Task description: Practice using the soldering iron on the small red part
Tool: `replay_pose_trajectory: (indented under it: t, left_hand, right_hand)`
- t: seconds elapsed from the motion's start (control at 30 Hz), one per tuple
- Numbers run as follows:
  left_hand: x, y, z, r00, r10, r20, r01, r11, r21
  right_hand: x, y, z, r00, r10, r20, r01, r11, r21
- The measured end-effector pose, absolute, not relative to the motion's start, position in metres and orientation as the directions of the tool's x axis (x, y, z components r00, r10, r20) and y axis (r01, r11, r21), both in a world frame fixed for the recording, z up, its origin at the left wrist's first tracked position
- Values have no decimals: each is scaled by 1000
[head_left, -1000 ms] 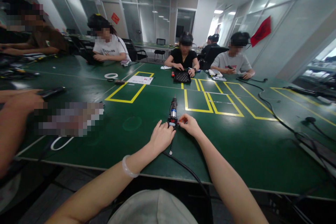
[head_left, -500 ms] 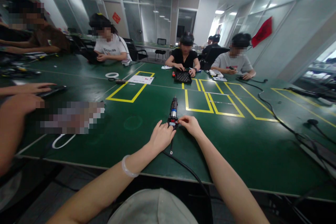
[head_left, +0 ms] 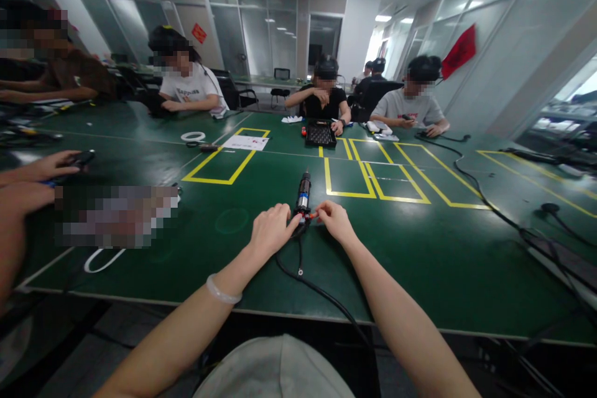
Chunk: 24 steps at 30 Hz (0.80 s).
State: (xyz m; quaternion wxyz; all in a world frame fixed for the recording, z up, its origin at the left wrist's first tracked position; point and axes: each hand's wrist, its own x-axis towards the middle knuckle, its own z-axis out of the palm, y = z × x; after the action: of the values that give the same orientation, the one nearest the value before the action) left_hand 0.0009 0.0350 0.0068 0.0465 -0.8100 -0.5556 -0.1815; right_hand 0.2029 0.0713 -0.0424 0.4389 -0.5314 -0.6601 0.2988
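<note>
On the green table lies an opened electric screwdriver (head_left: 303, 196), with a thin tip at its far end, a silver motor section and a blue band. Red parts show at its near end. My left hand (head_left: 272, 228) grips that near end from the left, its thumb pressed on the red part. My right hand (head_left: 334, 220) is closed in a pinch on a small orange-red piece (head_left: 312, 216), possibly a wire end, against the tool's right side. A black cable (head_left: 321, 292) runs from the tool toward me, beside a short lead with a ring terminal (head_left: 300, 272).
Yellow tape rectangles (head_left: 352, 194) mark the table (head_left: 401, 286). A co-worker's hands (head_left: 40, 174) are at the left, near a blurred-out item (head_left: 121, 214). A black tray (head_left: 321, 135) stands before a person opposite. Cables (head_left: 485, 196) run along the right.
My left hand has shifted left, its thumb now on the tool's near end. The orange-red piece shows more clearly at my right fingertips. The co-worker's hand at left has lifted a dark object.
</note>
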Motion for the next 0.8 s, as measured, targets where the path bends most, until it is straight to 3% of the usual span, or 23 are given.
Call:
replay_pose_trajectory:
  t: [0.07,0.17,0.3,0.4,0.8]
  left_hand:
    - [2,45,13,344,857,385,892,-426,152]
    - [11,63,21,538,747,391,765,-627,145]
    - [30,83,19,748,622,230,620,-779,93]
    - [37,90,12,760,637,129,630,-771,99]
    - [-2,89,7,717,681,150,686,-727,19]
  right_hand:
    - [202,70,-40,-47,963,264,434,258,-863]
    - [202,68,-37,-59,961,270,430,268,-862]
    - [204,71,-39,-62,958,280,469,276,-839]
    - [205,76,-45,-55,966,252,421,251,-871]
    - [203,78,-51,-77,971,226,362,239,-901]
